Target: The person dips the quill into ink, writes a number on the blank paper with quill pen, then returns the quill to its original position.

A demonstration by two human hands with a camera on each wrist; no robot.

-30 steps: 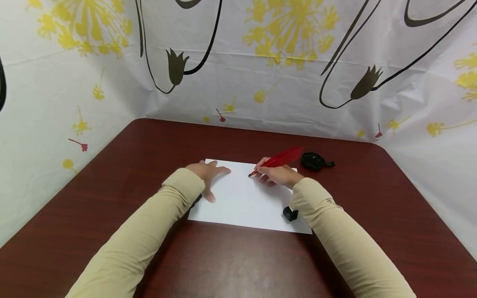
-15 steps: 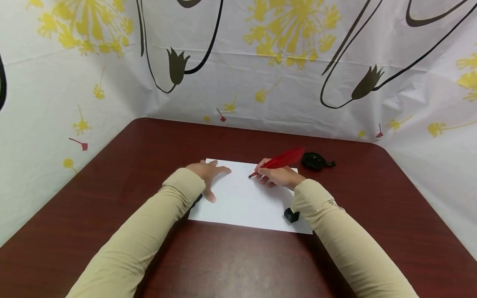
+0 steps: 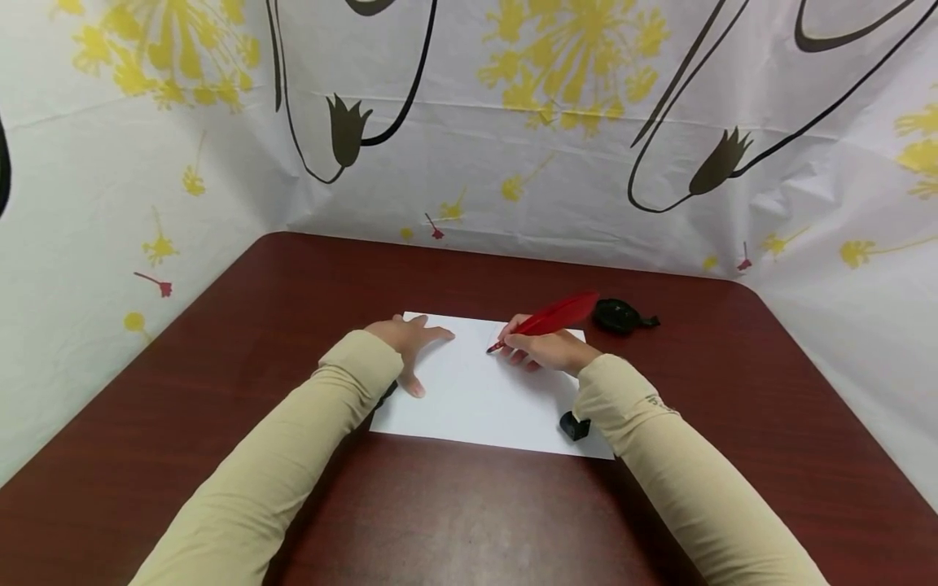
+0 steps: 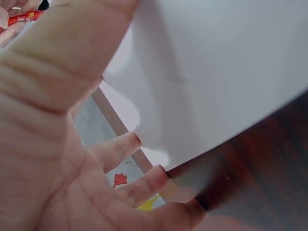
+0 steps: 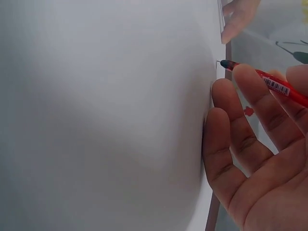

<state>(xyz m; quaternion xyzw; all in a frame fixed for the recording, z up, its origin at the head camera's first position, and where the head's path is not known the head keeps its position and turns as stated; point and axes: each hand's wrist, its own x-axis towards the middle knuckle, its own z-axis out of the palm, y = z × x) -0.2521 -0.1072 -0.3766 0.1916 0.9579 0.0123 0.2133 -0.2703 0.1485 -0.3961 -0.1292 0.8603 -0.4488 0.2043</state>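
Note:
A white sheet of paper (image 3: 469,399) lies on the dark red-brown table. My right hand (image 3: 548,350) pinches a red feather pen (image 3: 560,313) between thumb and fingers, its plume leaning up to the right. The dark tip meets the sheet in its upper middle. In the right wrist view, the pen's red barrel (image 5: 274,84) carries a barcode label, and the lower fingers rest along the paper. Spread over the sheet's left edge, my left hand (image 3: 410,346) presses it with straight fingers; some fingertips reach past the paper's edge in the left wrist view.
A black rounded object (image 3: 617,316) with a short stub lies on the table beyond my right hand. A small black block (image 3: 574,426) shows under my right cuff. Patterned white sheeting (image 3: 440,163) rises behind the table (image 3: 454,513) and along its sides.
My right hand and the pen tip have shifted slightly down the sheet, toward me. The left hand and the paper have stayed in place.

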